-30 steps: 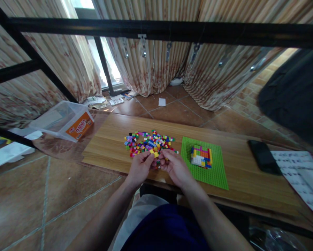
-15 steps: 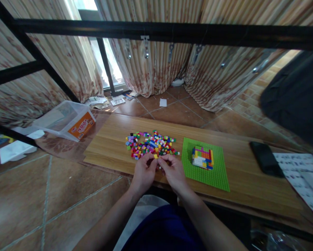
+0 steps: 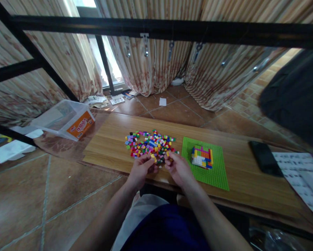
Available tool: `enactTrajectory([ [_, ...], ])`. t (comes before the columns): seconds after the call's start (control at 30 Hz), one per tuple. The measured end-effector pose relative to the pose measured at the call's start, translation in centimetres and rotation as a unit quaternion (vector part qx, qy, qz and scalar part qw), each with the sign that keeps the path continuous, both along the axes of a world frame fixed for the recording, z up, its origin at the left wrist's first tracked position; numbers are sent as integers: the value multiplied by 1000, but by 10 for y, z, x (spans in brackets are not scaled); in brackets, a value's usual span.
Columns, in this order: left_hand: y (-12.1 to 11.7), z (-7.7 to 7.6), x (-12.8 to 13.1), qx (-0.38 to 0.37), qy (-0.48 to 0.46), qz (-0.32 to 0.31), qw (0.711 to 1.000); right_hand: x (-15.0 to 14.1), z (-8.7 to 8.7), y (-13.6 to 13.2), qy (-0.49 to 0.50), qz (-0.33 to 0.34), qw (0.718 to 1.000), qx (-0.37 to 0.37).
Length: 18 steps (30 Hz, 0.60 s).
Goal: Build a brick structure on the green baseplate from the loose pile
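Between the thumb and fingers of my left hand (image 3: pixel 143 169) is a yellow toy brick (image 3: pixel 153 158). My right hand (image 3: pixel 179 169) pinches another small yellow brick (image 3: pixel 168 153). The two hands are apart, just in front of a loose pile of many-coloured bricks (image 3: pixel 152 143). To the right of my right hand lies a green baseplate (image 3: pixel 219 177). On it stands a low brick build (image 3: pixel 202 157) with white, yellow, red, blue and pink parts.
The wooden table (image 3: pixel 106 143) carries all of this. A black phone (image 3: pixel 265 158) and printed sheets (image 3: pixel 299 177) lie at the right. A clear plastic box (image 3: pixel 65 120) with an orange label stands at the left. A black metal bar (image 3: pixel 156 29) crosses in front of the curtains.
My hands were together at one yellow piece and have moved apart. Each now holds a yellow brick. The pile and the build look the same.
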State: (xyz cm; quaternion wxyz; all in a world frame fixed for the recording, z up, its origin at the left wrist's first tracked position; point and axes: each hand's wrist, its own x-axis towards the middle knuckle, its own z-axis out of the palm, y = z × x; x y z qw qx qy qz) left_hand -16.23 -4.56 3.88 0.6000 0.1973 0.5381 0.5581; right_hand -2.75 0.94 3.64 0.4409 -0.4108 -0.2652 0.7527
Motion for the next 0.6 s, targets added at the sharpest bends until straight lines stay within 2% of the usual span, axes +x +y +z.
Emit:
enactTrajectory([
  [0.13,-2,5,5,7,-22,-59,998,-3,-1,-4,31,36,999,-12],
  [0.3,-2,12,6,32,26,-74,996,-4,4,-6,22,60,998,-12],
  [0.47,-1,13,5,63,122,-90,986,-5,7,-5,-87,103,985,108],
  [0.6,-2,8,5,76,186,-95,975,-8,8,-6,-155,92,974,138],
])
